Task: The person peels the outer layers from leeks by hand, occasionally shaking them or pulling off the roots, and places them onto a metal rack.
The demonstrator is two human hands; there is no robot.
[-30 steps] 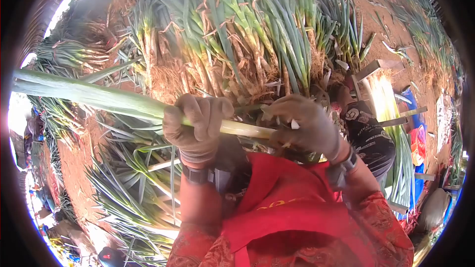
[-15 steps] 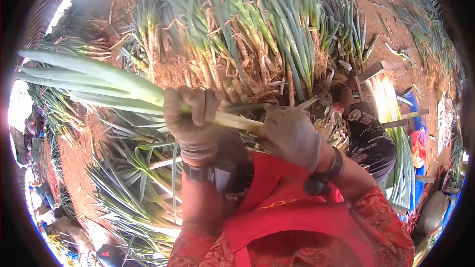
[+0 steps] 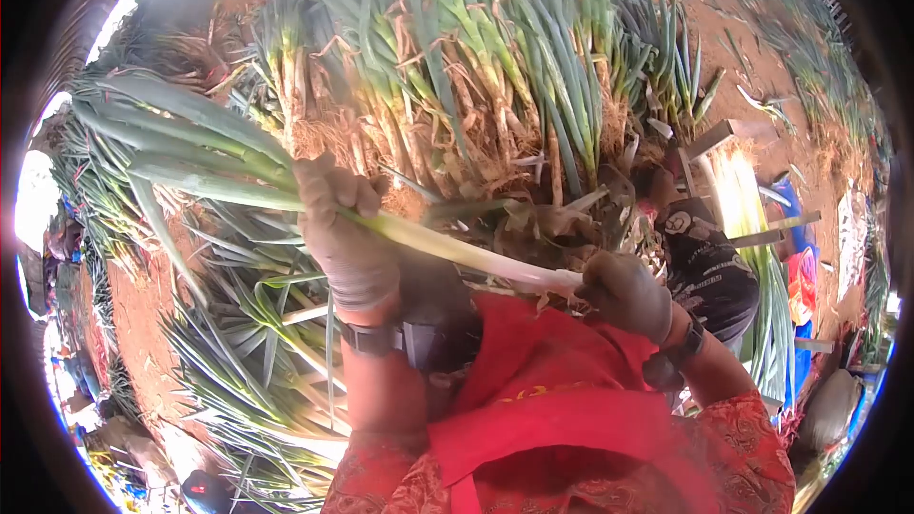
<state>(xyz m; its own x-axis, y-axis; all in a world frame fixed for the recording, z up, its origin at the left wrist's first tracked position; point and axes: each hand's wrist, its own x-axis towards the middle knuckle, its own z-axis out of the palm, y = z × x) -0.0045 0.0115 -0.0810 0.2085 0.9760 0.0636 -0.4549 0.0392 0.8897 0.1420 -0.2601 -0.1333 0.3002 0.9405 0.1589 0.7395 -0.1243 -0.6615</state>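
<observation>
A long leek (image 3: 447,246) with a pale stalk and broad green leaves lies slanted across my front, leaves up to the left. My gloved left hand (image 3: 345,228) grips it where the stalk turns green. My gloved right hand (image 3: 624,293) is closed around the white root end, lower right. Both wrists wear dark bands, and a red apron (image 3: 562,400) covers my lap below the leek.
A big heap of uncleaned leeks (image 3: 457,76) with brown roots fills the ground ahead. Trimmed green leaves (image 3: 248,343) litter the red soil at left. A person in a dark printed shirt (image 3: 709,271) crouches at right beside a stack of cleaned leeks (image 3: 762,266) in a wooden frame.
My right hand slid down the stalk to the root end, baring clean white stalk. My left hand lifted, tilting the leaves upward to the left.
</observation>
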